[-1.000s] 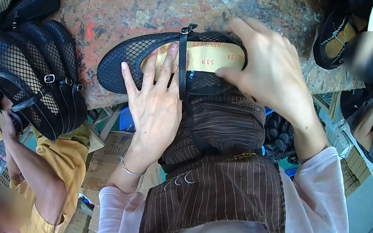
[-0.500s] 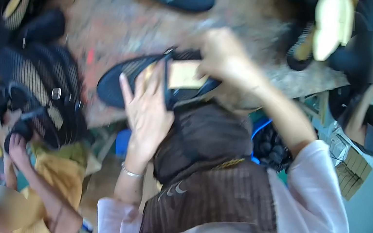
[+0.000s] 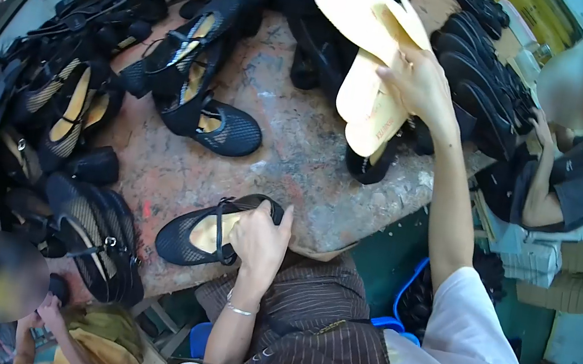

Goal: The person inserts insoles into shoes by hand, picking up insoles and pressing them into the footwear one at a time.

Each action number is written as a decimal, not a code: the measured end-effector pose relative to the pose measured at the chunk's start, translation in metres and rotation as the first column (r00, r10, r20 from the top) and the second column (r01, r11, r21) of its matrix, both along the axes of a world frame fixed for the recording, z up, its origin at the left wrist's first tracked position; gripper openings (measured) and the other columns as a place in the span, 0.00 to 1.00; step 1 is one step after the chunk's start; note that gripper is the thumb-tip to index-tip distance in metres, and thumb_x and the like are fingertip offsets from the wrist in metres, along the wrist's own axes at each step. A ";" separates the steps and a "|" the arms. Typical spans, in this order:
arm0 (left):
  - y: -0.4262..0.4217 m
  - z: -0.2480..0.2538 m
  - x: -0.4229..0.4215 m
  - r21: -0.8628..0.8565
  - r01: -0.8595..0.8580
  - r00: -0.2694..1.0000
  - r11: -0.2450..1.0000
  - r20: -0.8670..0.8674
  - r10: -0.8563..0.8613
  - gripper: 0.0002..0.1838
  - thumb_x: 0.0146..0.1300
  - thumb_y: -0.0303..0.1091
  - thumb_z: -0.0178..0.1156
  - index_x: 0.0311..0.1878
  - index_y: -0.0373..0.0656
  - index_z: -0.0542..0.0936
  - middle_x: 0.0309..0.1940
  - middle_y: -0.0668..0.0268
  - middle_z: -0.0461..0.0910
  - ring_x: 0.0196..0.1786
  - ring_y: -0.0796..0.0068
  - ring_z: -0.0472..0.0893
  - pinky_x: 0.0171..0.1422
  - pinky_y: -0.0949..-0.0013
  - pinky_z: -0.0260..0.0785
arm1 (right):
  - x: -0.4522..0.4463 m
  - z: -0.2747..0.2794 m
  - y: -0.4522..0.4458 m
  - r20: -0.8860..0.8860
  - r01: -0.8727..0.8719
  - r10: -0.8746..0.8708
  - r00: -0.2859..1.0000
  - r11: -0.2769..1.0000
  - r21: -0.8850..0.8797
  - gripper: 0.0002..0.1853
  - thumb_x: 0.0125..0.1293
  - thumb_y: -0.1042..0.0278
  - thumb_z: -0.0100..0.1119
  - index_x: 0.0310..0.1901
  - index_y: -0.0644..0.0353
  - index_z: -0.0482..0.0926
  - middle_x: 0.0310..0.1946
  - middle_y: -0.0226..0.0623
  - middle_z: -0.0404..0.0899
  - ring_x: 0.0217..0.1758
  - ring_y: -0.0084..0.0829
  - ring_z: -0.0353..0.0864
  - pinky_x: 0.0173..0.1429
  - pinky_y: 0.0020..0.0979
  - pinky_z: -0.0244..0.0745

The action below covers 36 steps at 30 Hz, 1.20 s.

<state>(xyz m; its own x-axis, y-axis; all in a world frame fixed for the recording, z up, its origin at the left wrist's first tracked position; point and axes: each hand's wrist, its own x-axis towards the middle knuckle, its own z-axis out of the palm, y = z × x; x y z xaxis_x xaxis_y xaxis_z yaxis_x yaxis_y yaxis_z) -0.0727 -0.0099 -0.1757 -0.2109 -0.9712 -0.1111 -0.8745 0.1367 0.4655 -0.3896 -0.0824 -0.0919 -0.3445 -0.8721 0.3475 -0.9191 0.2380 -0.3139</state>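
Note:
A black mesh shoe point(image 3: 181, 239) with a thin buckled strap lies near the table's front edge, a pale insole point(image 3: 204, 234) inside it. My left hand point(image 3: 258, 242) is closed around its heel end, fingers partly hidden in the opening. Farther out, my right hand point(image 3: 417, 87) grips among a fanned bunch of cream insoles point(image 3: 359, 89); how many it holds I cannot tell. Faint print shows on the lowest one. Beneath the bunch, a dark shoe point(image 3: 365, 165) shows in part.
Black strapped shoes point(image 3: 229, 129) crowd the paint-stained table point(image 3: 299, 137) at the back and left. More dark shoes point(image 3: 470, 81) line its right side. One person point(image 3: 566, 174) sits at the right, another point(image 3: 95, 342) at lower left. Stacked cardboard point(image 3: 576, 276) stands at right.
My right hand has left the shoe and reached out to the insole bunch. My left hand has moved from the shoe's front to its heel. The view has shifted, showing more table.

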 end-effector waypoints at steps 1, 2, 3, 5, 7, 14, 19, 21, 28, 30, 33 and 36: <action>-0.003 0.021 0.012 -0.023 0.030 0.998 0.999 -0.053 -0.031 0.22 0.61 0.48 0.71 0.30 0.34 0.82 0.22 0.50 0.82 0.29 0.47 0.83 0.40 0.54 0.76 | 0.002 0.006 -0.003 0.068 0.065 -0.067 0.995 0.997 0.034 0.33 0.55 0.48 0.78 0.55 0.68 0.84 0.51 0.54 0.84 0.52 0.45 0.86 0.57 0.38 0.79; -0.002 0.053 0.031 -0.040 0.050 0.993 0.998 -0.101 -0.054 0.20 0.61 0.44 0.72 0.32 0.33 0.82 0.19 0.55 0.81 0.26 0.53 0.83 0.39 0.56 0.77 | 0.006 0.009 -0.005 0.135 0.117 -0.128 0.983 0.990 0.084 0.34 0.53 0.47 0.80 0.54 0.67 0.84 0.50 0.53 0.84 0.52 0.43 0.85 0.56 0.38 0.80; -0.002 0.088 0.058 0.012 -0.018 0.969 1.000 -0.244 0.021 0.17 0.59 0.40 0.73 0.34 0.33 0.85 0.23 0.54 0.84 0.29 0.58 0.85 0.39 0.61 0.77 | -0.004 -0.001 -0.008 0.145 0.100 -0.101 0.984 0.995 0.015 0.35 0.48 0.45 0.82 0.51 0.65 0.85 0.47 0.50 0.84 0.50 0.42 0.85 0.55 0.38 0.80; 0.005 0.151 0.119 -0.019 -0.084 0.888 0.996 -0.454 0.066 0.15 0.53 0.33 0.74 0.39 0.31 0.87 0.31 0.55 0.87 0.37 0.64 0.86 0.45 0.65 0.76 | -0.007 -0.006 -0.006 0.104 0.073 -0.066 0.992 0.995 -0.065 0.33 0.49 0.48 0.83 0.49 0.66 0.83 0.46 0.47 0.83 0.47 0.40 0.85 0.53 0.37 0.80; 0.014 0.197 0.182 -0.203 -0.106 0.815 0.973 -0.579 -0.032 0.18 0.46 0.26 0.74 0.43 0.30 0.87 0.40 0.59 0.87 0.48 0.65 0.84 0.55 0.66 0.74 | -0.007 -0.011 -0.004 0.028 -0.004 0.012 1.000 0.966 -0.259 0.32 0.51 0.53 0.83 0.52 0.65 0.80 0.43 0.44 0.83 0.46 0.34 0.84 0.52 0.34 0.79; -0.029 0.132 0.302 -0.418 0.124 0.971 0.900 0.239 -0.023 0.08 0.51 0.15 0.64 0.35 0.31 0.78 0.37 0.49 0.79 0.38 0.49 0.78 0.44 0.57 0.70 | 0.050 0.032 0.041 0.498 0.016 0.300 0.814 0.845 -0.535 0.26 0.75 0.59 0.64 0.66 0.71 0.78 0.45 0.35 0.85 0.41 0.19 0.81 0.46 0.22 0.73; 0.010 0.070 0.307 -0.218 0.102 0.961 0.971 0.275 -0.039 0.22 0.70 0.42 0.60 0.31 0.29 0.72 0.33 0.46 0.73 0.43 0.40 0.73 0.60 0.46 0.63 | 0.089 0.038 0.070 0.789 -0.102 0.542 0.291 0.837 -0.537 0.35 0.85 0.47 0.34 0.69 0.76 0.70 0.47 0.41 0.82 0.31 0.21 0.73 0.38 0.23 0.70; 0.013 0.066 0.294 -0.250 -0.021 0.920 0.968 0.375 0.117 0.22 0.69 0.42 0.64 0.31 0.29 0.74 0.31 0.47 0.73 0.41 0.43 0.75 0.69 0.47 0.63 | 0.092 0.029 0.067 0.889 -0.224 0.451 -0.074 0.861 -0.456 0.37 0.84 0.42 0.31 0.72 0.74 0.65 0.48 0.48 0.82 0.30 0.22 0.73 0.36 0.24 0.73; -0.015 0.092 0.238 -0.626 -0.178 0.829 0.759 0.321 0.459 0.15 0.64 0.40 0.71 0.38 0.38 0.81 0.34 0.58 0.81 0.41 0.54 0.81 0.73 0.46 0.62 | 0.128 0.001 0.078 0.931 -0.400 0.222 -0.289 0.856 -0.328 0.36 0.82 0.38 0.39 0.68 0.69 0.67 0.38 0.45 0.81 0.32 0.27 0.82 0.36 0.28 0.80; -0.051 0.114 0.201 -0.772 -0.008 0.908 0.636 0.261 0.328 0.12 0.63 0.34 0.71 0.45 0.38 0.82 0.40 0.58 0.84 0.48 0.55 0.83 0.71 0.49 0.66 | 0.136 -0.015 0.086 0.904 -0.437 0.085 -0.420 0.854 -0.283 0.32 0.83 0.43 0.41 0.66 0.69 0.70 0.37 0.45 0.82 0.33 0.28 0.83 0.37 0.29 0.80; -0.128 0.123 0.136 -0.646 0.284 0.958 0.709 0.166 -0.232 0.24 0.57 0.28 0.71 0.59 0.39 0.80 0.59 0.54 0.80 0.62 0.50 0.78 0.72 0.52 0.68 | 0.141 -0.036 0.100 0.870 -0.529 -0.122 -0.478 0.831 -0.174 0.25 0.84 0.52 0.41 0.62 0.69 0.73 0.33 0.40 0.82 0.35 0.30 0.83 0.42 0.31 0.80; -0.218 0.096 0.085 -0.616 0.495 0.869 0.613 0.366 -0.333 0.29 0.55 0.28 0.72 0.62 0.39 0.77 0.68 0.53 0.73 0.72 0.52 0.71 0.74 0.54 0.65 | 0.144 -0.046 0.116 0.875 -0.533 -0.181 -0.449 0.840 -0.100 0.25 0.85 0.53 0.40 0.64 0.70 0.72 0.37 0.45 0.83 0.39 0.33 0.84 0.45 0.32 0.81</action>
